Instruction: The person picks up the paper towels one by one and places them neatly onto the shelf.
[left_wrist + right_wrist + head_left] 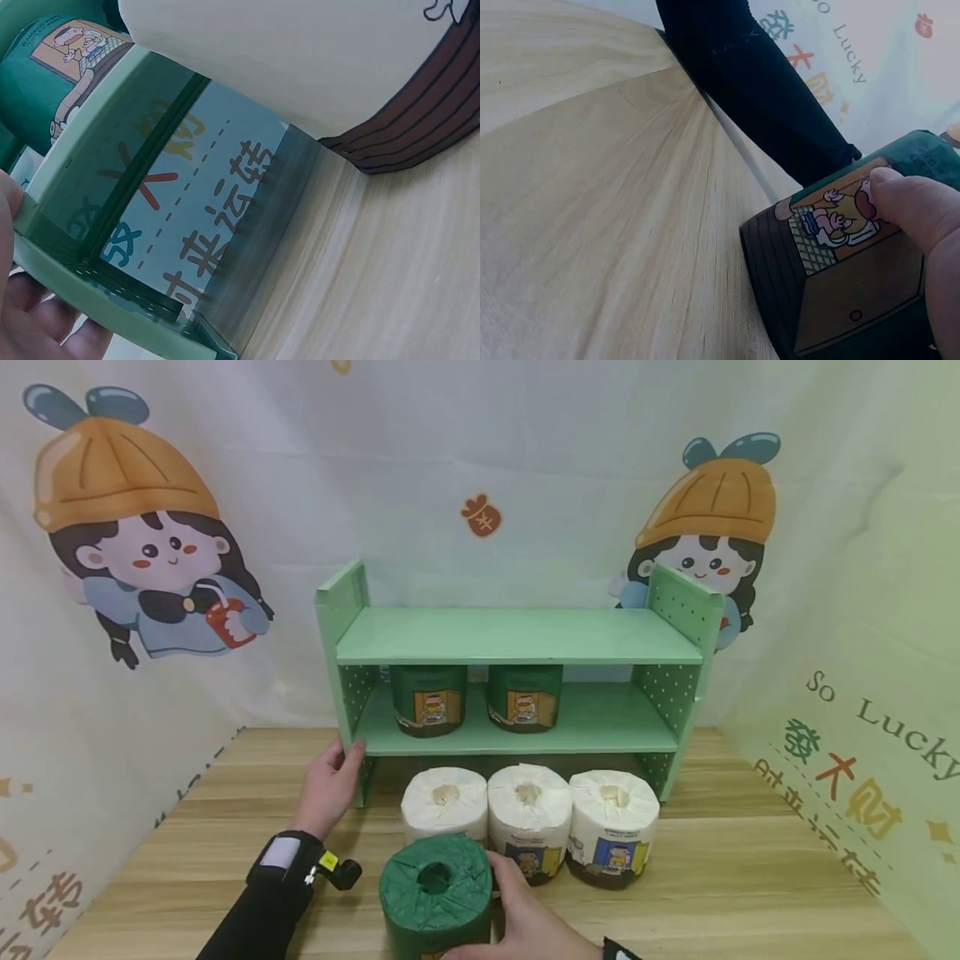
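A green-wrapped toilet roll [408, 906] stands upright at the front. My right hand [532, 914] grips it from the right side, and in the right wrist view the thumb [919, 206] presses on its printed wrapper. My left hand [330, 785] holds the left side panel of a mint-green two-tier shelf [517, 635], with its fingers [56, 319] behind the panel's edge. On the lower tier stand two more green rolls, the left one [429, 702] and the right one [525, 697]. The lower part of the held roll is cut off in the head view.
Three white-wrapped toilet rolls stand side by side before the shelf: the left [444, 806], middle [529, 818] and right [613, 827]. The left one is partly hidden by the held roll. A wooden tabletop [750, 877] lies beneath, with a printed cloth [480, 443] behind.
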`<state>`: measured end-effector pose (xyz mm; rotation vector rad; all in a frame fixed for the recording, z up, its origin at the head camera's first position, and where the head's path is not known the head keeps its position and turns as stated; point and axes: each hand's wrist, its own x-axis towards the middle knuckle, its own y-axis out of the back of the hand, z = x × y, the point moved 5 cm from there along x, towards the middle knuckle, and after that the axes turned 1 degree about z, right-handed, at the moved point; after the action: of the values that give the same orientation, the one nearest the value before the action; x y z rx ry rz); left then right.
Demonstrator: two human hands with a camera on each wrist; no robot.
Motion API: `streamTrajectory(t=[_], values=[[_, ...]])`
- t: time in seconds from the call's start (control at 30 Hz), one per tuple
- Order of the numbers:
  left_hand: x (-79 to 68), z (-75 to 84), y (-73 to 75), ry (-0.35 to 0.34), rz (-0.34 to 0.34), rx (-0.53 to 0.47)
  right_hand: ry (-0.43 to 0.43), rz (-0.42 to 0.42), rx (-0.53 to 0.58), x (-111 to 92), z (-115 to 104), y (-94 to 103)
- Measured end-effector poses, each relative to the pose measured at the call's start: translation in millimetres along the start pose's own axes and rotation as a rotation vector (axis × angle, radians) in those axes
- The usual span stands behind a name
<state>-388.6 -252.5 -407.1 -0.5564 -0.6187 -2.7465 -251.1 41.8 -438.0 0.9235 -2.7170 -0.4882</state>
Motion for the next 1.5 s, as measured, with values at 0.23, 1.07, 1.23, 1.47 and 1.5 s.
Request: streamTrajectory(t=[0.23, 1.07, 1.23, 1.47, 1.5], values=[[-0.2, 0.6, 1.5, -0.010, 0.000, 0.016, 0.025, -0.004, -0.021, -1.1, 0.9, 0.2], [0.4, 0.4, -0.7, 0.002, -0.016, 0.016, 0.092, -0.125, 0.215, -5.9, 8.3, -0.8], [0.1, 0.9, -0.5, 0.004, -0.014, 0.019, 0.123, -0.131, 0.191, -5.4, 9.5, 0.2], [-0.5, 1.5, -0.6, 0.004, -0.014, 0.015, 0.249, -0.143, 0.163, -6.6, 3.0, 0.4], [-0.3, 1.3, -0.6, 0.004, -0.014, 0.016, 0.254, -0.146, 0.166, -6.6, 2.6, 0.5]])
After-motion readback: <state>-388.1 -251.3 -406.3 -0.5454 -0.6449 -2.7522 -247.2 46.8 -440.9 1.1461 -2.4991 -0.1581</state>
